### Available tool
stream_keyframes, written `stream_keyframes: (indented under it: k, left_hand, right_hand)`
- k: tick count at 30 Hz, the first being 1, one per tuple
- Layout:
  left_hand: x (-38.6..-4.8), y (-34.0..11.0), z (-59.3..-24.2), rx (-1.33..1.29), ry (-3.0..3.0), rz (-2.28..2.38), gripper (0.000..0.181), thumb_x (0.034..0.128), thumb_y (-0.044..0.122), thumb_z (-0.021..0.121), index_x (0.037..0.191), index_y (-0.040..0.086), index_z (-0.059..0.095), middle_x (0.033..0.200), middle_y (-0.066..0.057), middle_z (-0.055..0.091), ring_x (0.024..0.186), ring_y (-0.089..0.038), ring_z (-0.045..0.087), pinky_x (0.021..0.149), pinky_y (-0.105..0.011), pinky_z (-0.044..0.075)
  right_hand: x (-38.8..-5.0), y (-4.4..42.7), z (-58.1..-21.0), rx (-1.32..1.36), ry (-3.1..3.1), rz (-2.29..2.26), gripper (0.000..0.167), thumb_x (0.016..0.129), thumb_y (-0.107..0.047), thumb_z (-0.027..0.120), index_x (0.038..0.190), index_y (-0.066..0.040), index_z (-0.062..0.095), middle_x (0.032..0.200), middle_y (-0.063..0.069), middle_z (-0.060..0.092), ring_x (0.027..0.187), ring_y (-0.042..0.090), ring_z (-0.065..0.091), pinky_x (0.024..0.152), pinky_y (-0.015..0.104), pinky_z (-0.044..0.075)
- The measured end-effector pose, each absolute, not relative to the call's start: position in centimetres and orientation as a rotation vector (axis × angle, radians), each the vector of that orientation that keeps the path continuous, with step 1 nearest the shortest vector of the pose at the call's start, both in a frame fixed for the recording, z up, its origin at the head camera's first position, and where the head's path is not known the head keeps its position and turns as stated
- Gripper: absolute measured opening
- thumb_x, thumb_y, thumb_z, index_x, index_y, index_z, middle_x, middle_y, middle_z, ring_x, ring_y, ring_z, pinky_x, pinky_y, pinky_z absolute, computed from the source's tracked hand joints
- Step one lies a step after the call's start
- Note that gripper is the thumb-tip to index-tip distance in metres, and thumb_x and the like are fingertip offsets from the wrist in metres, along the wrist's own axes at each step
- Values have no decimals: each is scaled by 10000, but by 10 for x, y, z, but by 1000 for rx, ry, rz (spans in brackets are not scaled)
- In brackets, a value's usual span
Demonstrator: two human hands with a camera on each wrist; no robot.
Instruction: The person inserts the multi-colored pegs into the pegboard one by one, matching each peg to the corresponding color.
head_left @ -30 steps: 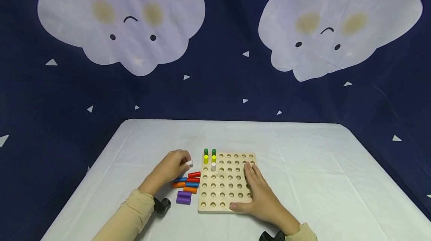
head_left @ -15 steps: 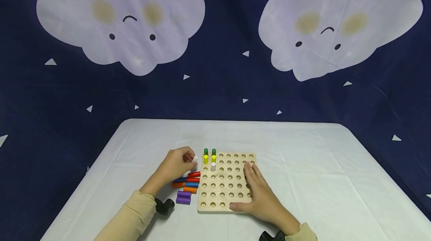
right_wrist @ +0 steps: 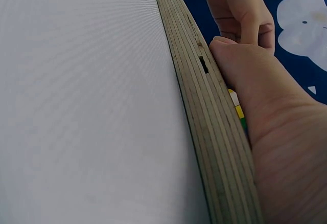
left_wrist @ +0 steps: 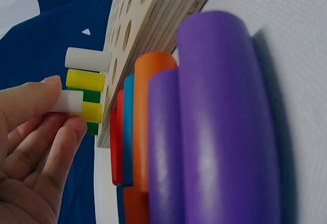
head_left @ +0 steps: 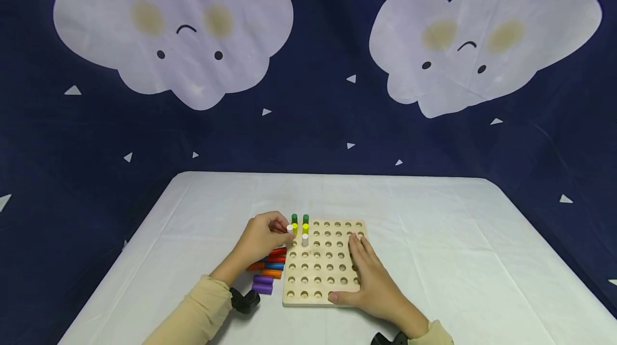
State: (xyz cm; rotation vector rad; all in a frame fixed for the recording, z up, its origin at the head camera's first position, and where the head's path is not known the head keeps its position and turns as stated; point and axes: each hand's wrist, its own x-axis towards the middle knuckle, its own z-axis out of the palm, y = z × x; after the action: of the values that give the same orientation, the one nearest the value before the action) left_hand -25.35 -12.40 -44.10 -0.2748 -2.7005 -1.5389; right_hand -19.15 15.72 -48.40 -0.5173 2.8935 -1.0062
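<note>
A white peg [head_left: 290, 228] is pinched upright between the thumb and fingers of a person's left hand [head_left: 262, 235] at the far left of a wooden pegboard [head_left: 310, 261]; in the left wrist view, its board-side end is seen lifted off the surface. The board's right side is touched by the right hand [head_left: 378, 280], its fingers laid out straight and its thumb set on the near edge. Two green pegs [head_left: 306, 219] are seated upright in the far row at left, fronted by two yellow pegs [head_left: 306, 229] and, in the second column, by a standing white peg [head_left: 305, 241]. On the white table [head_left: 458, 254], just left of the board, red pegs [head_left: 276, 260], blue pegs [head_left: 273, 266], orange pegs [head_left: 272, 274] and purple pegs [head_left: 263, 279] are laid on their sides, the purple pair placed nearest. Tan sleeves [head_left: 193, 313] are worn, and the table is backed by a dark blue cloth [head_left: 313, 66] printed with pale clouds [head_left: 188, 82].
</note>
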Motion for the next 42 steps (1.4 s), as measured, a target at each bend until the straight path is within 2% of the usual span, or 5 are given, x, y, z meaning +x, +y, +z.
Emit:
stream_keyframes:
  k: [11, 17, 23, 29, 42]
  left_hand:
    - [-253, -115, -446, -321, -2760, -1430, 191, 795, 163, 837, 829, 156, 650, 775, 54, 664, 721, -101, 599, 666, -255, 498]
    - [-252, -114, -451, -330, -2783, -1407, 180, 806, 160, 828, 845, 154, 652, 785, 57, 666, 725, -92, 602, 680, -260, 507]
    - [-251, -114, -453, -350, -2773, -1348, 162, 818, 168, 818, 852, 158, 660, 787, 66, 672, 716, -76, 604, 673, -250, 512]
    - [-252, -114, -450, -367, -2792, -1304, 156, 819, 185, 820, 855, 169, 669, 772, 84, 661, 699, -68, 591, 664, -239, 500]
    - [-249, -118, -451, -394, -2838, -1256, 150, 819, 162, 817, 867, 160, 675, 781, 70, 655, 710, -78, 586, 675, -255, 500]
  right_hand:
    - [-192, 158, -484, -519, 2894, -977, 1339, 646, -771, 739, 1590, -76, 91, 1677, 61, 81, 1549, 343, 7, 1187, 631, 154]
    - [-191, 157, -485, -512, 2898, -965, 1353, 628, -797, 726, 1592, -90, 93, 1677, 40, 79, 1552, 323, 6, 1185, 627, 156]
    - [-191, 156, -485, -525, 2905, -979, 1349, 629, -785, 737, 1587, -69, 114, 1674, 73, 96, 1549, 345, 20, 1176, 643, 168]
    - [-193, 156, -484, -495, 2884, -967, 1363, 616, -810, 722, 1593, -98, 92, 1678, 39, 70, 1553, 317, -11, 1187, 630, 149]
    - [-193, 157, -485, -529, 2906, -962, 1349, 637, -793, 726, 1589, -71, 100, 1676, 64, 85, 1551, 336, 6, 1187, 626, 157]
